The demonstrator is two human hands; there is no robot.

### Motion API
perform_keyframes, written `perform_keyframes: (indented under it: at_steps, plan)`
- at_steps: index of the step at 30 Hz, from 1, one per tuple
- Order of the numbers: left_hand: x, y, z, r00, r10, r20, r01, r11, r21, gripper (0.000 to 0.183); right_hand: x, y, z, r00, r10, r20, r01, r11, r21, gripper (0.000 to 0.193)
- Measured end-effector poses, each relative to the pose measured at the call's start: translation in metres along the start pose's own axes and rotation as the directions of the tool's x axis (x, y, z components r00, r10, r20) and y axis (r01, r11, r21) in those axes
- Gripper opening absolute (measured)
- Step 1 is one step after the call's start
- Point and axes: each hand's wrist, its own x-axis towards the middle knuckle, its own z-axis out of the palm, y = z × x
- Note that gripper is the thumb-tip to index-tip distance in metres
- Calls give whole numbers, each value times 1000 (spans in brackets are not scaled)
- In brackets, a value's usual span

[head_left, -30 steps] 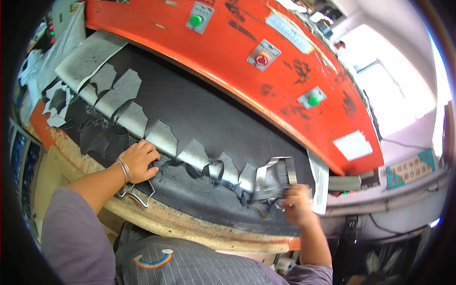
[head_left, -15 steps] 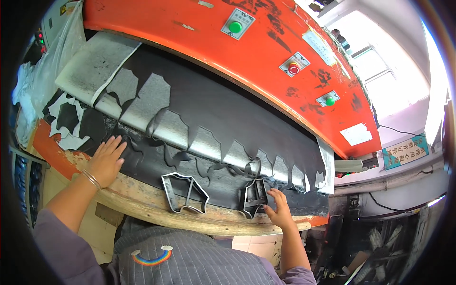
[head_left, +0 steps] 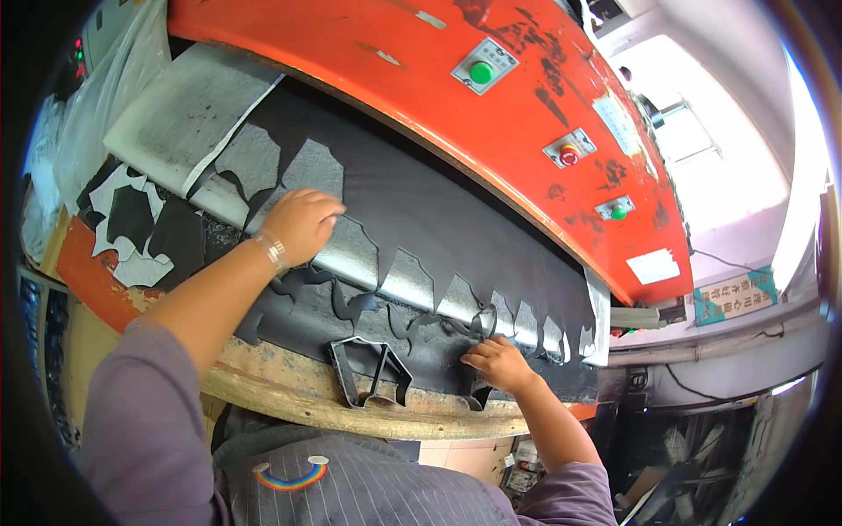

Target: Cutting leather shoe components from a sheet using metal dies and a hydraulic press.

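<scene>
A black sheet [head_left: 438,237] with a row of cut-out notches lies on the grey press bed. My left hand [head_left: 303,223] is on it at the left, fingers curled down and gripping the sheet at a notch edge. A dark metal cutting die [head_left: 368,373] lies free on the sheet near the front edge, between my hands. My right hand [head_left: 500,364] sits on top of a second cutting die [head_left: 478,401], fingers closed over it. That die is mostly hidden under the hand.
The orange press head [head_left: 421,105] with green and red buttons overhangs the bed closely. A grey pad [head_left: 189,118] and black and white offcuts [head_left: 140,228] lie at the left. The worn wooden bed edge [head_left: 289,399] runs along the front.
My left hand has moved up and right, from the front left edge onto the sheet by the notches. My right hand stays on the second die. The view has shifted left.
</scene>
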Motion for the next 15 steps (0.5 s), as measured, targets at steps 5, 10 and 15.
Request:
perform_keyframes:
  at_steps: [5,10,15]
  plan:
    - [9,-25,28,995,-90,32,83,981,176,30,16,-5,-43,957,240,-162,-165,912,375,21]
    - [2,-29,30,996,-84,21,81,990,115,42,134,-6,-93,889,415,-195,-292,841,456,23]
    - [-3,-30,31,981,-187,44,181,977,117,58,253,12,-111,869,490,-76,-409,795,447,26]
